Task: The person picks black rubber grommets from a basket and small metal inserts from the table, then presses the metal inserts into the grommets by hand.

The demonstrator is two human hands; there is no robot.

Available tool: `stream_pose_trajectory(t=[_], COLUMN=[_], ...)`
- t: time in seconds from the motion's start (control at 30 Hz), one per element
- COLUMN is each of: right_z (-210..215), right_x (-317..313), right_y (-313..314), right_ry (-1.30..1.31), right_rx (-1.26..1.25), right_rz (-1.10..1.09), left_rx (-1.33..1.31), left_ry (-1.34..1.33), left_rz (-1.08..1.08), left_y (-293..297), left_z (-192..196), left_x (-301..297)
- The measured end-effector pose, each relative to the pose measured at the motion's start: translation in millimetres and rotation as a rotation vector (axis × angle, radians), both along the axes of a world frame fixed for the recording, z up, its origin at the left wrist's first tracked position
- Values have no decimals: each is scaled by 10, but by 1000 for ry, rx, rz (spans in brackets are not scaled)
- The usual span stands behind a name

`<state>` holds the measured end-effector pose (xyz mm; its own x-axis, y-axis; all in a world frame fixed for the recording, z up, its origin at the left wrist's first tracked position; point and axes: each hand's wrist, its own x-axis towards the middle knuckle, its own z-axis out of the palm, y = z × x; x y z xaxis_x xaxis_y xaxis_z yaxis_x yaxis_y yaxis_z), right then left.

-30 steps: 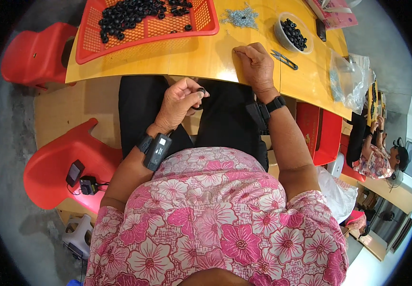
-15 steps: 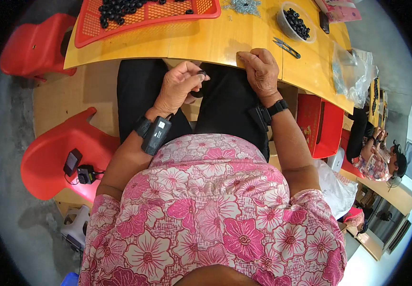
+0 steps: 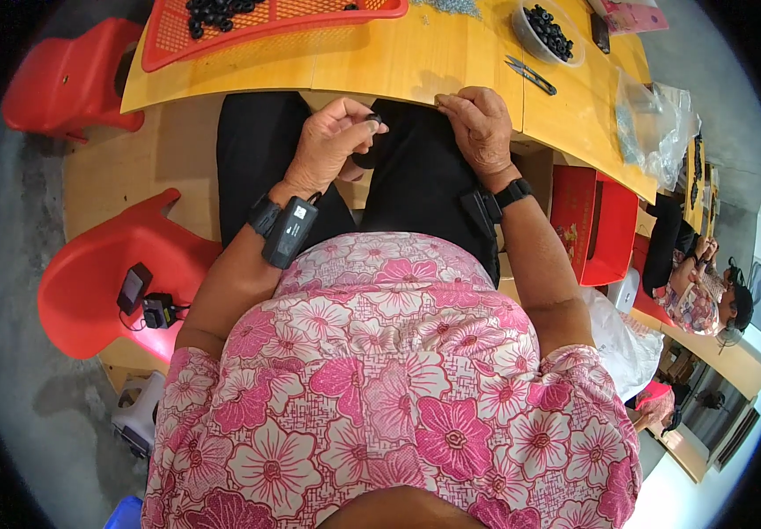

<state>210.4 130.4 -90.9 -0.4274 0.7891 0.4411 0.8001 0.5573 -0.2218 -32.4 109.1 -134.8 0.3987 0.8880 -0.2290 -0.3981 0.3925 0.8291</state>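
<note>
My left hand (image 3: 332, 141) is raised over my lap, its thumb and fingers pinched on a small black bead (image 3: 373, 118). My right hand (image 3: 479, 128) rests at the near edge of the yellow wooden table (image 3: 415, 62), fingers curled; something thin may be pinched at its fingertips, too small to tell. A red mesh tray (image 3: 266, 26) with several black beads lies on the table at the far left. A white bowl (image 3: 546, 33) of black beads stands at the far right, with scissors (image 3: 528, 74) just in front of it.
Red plastic stools stand at my left (image 3: 107, 273) and far left (image 3: 67, 75); the near one carries a phone and a small device. A red box (image 3: 596, 225) sits under the table at right. A clear plastic bag (image 3: 653, 123) lies on the table's right end. Other people sit at right.
The view has tilted down, so the table sits higher in the picture. My left hand stays pinched on the bead near the table edge; my right hand keeps its place.
</note>
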Motion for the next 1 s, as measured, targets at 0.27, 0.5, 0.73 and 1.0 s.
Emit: stream_pose_trajectory(t=[0.27,0.5,0.73,1.0], right_z=[-29,121,91,126], right_x=[-273,-713,-737,-768], right_y=[-91,-227,-298,-331], right_ry=[37,329,225,-59], right_rx=[-155,-507,-552,-432], right_rz=[-10,44,14,52], left_rx=[148,177,331,353], left_ry=[76,97,352,354], left_rz=[16,66,107,155], left_y=[-51,-111,-201,-253], left_z=[-135,-113,-172,-181], left_x=[-65,-34,-16,-13])
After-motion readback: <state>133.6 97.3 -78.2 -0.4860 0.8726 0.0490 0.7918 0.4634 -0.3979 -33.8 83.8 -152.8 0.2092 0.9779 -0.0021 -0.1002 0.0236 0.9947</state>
